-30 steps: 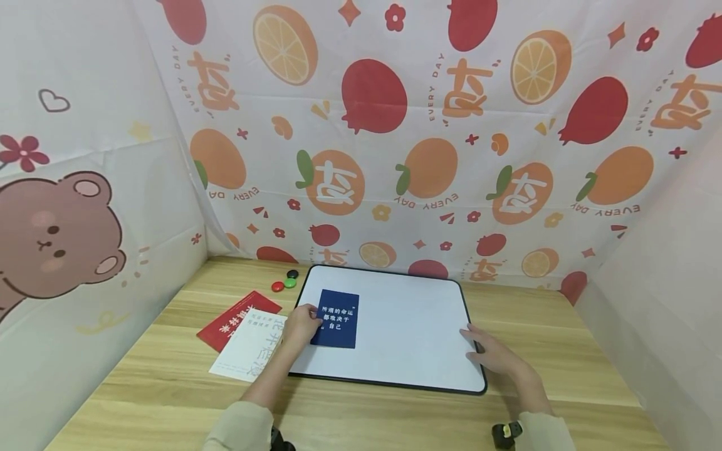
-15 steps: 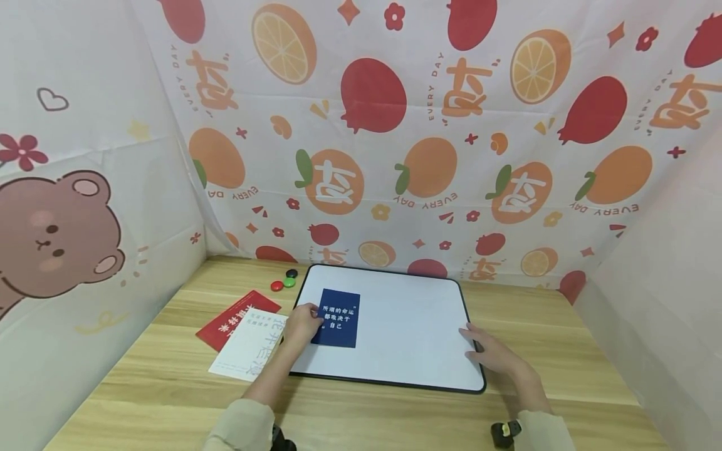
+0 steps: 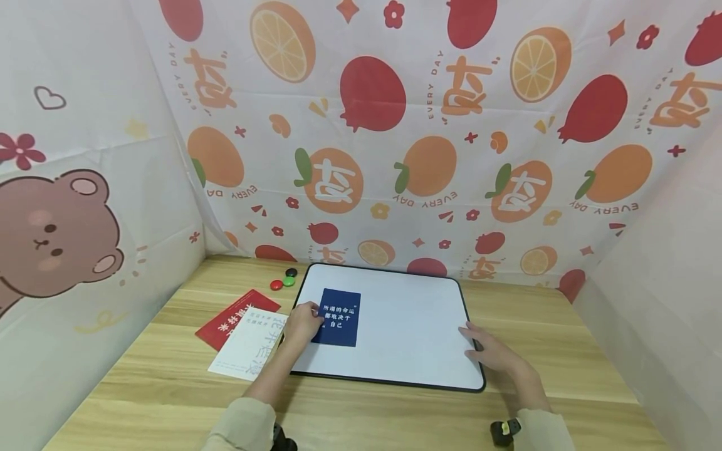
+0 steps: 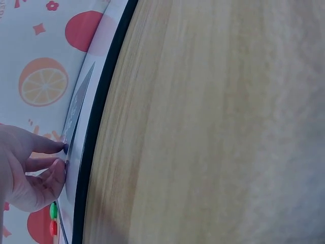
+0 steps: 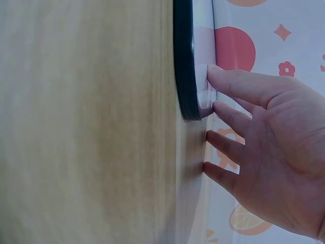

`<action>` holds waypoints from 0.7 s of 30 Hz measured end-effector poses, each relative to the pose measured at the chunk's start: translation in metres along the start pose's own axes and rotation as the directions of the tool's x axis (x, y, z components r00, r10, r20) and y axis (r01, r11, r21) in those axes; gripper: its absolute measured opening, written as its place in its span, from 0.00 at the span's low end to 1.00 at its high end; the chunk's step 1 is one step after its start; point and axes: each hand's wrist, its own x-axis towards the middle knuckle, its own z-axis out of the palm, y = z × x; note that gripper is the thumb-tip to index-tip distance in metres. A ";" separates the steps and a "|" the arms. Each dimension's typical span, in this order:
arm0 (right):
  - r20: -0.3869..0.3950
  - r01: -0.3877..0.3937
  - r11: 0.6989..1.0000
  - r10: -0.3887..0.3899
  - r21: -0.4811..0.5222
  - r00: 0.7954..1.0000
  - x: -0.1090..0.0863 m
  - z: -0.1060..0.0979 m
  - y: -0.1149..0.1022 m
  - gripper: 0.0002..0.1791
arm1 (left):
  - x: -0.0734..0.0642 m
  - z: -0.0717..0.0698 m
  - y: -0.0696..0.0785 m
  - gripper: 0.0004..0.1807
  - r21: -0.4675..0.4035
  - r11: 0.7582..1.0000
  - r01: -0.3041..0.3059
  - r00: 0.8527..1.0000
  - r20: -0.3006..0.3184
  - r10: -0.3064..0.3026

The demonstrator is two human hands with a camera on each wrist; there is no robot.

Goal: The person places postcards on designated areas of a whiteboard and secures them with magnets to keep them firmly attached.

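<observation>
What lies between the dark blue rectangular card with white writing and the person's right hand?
Only a bare stretch of the white, black-edged rectangular board lies between the dark blue card and the right hand; the head view shows this.

sleeves [image 3: 244, 422]: pale beige | left wrist camera [image 3: 282, 440]: black | right wrist camera [image 3: 499, 436]: black, yellow patch [image 3: 506, 431]

Behind the wooden table [image 3: 553, 332] hangs a white cloth [image 3: 389, 134] printed with oranges [image 3: 431, 166] (lightly creased); left of the table, a bear [image 3: 56, 232] decorates the pale wall [image 3: 152, 207]; right, another pale wall [image 3: 657, 269].
</observation>
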 end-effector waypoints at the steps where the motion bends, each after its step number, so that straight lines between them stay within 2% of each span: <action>1: 0.000 -0.001 1.000 0.001 -0.002 1.000 0.000 0.000 -0.001 0.29 | 0.000 0.000 0.000 0.14 0.005 1.000 -0.003 1.000 -0.001 0.003; 21: 0.002 -0.020 1.000 0.020 -0.006 1.000 0.000 0.000 0.000 0.29 | 0.002 0.003 -0.002 0.14 0.055 0.998 -0.022 1.000 -0.010 0.023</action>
